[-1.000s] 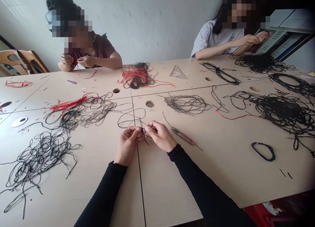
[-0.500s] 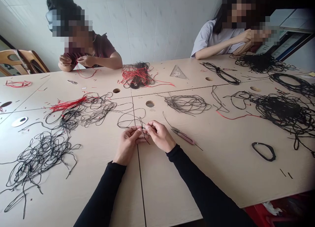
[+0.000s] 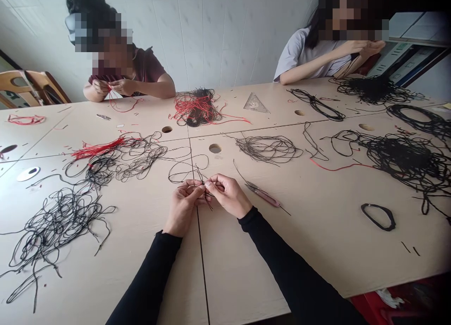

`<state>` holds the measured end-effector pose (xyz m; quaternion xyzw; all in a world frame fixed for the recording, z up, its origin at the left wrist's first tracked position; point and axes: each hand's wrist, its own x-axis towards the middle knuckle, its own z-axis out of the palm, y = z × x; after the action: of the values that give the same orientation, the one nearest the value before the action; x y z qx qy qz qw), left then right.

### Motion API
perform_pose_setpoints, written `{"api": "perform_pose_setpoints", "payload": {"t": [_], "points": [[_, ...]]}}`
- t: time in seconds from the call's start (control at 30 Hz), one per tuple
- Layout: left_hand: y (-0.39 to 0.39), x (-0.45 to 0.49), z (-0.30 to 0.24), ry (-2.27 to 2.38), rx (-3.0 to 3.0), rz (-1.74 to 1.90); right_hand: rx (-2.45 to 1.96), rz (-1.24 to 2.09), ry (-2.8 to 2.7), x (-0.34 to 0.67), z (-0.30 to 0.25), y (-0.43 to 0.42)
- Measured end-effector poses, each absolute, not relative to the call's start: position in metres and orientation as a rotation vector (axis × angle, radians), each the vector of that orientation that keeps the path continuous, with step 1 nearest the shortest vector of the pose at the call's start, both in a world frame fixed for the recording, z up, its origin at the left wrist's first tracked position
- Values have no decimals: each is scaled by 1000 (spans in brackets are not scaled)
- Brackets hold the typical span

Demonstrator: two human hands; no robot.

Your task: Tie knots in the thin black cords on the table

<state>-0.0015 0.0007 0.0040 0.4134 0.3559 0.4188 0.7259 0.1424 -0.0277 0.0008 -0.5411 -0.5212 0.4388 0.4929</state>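
a: nearest items?
b: black sleeves [image 3: 292,259], two, over a pale table [image 3: 250,287]. then short black offcuts [image 3: 408,248], two, lying right; a loose black tangle [image 3: 59,224], left; a black oval loop [image 3: 385,221], right, lying by itself.

a: hands?
b: left hand [image 3: 185,205], bare, thumb and fingers pinching a thin black cord [image 3: 208,203]. right hand [image 3: 229,193], bare, thumb and forefinger pinching the same piece. fingertips of the two meet or nearly so.

a: location of that cord?
b: between the fingertips, beside the table seam; strands project above and below the fingers. any knot: too small to tell.

a: beside and beyond?
b: pink-handled snips [image 3: 266,197], one, on the table just right of the right hand. white disc [image 3: 28,174], one, far left. black heap [image 3: 405,153], large, right. red bundle [image 3: 100,149], one, against dark cord. thin black coil [image 3: 268,149], one, past the right hand.

a: far side?
b: red-and-black bundle [image 3: 197,110], one. clear triangle [image 3: 256,103], one, flat. a person in maroon [image 3: 151,71], fingers on red cord [image 3: 120,109]. a person in a pale shirt [image 3: 294,52], hands raised close together, hold unclear. last, a panelled wall [image 3: 218,34].
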Motion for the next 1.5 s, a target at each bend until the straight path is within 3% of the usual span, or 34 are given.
{"api": "perform_pose_setpoints", "payload": {"t": [0.4,1.2,1.5], "points": [[0,-1,5,817,918,945,-1242,1129,-1193,141,-1,-26],[-1,0,6,839,925,960,-1383,946,-1276,134,1,-28],[-1,0,7,811,902,947,-1325,1044,-1164,132,2,-27]]}}
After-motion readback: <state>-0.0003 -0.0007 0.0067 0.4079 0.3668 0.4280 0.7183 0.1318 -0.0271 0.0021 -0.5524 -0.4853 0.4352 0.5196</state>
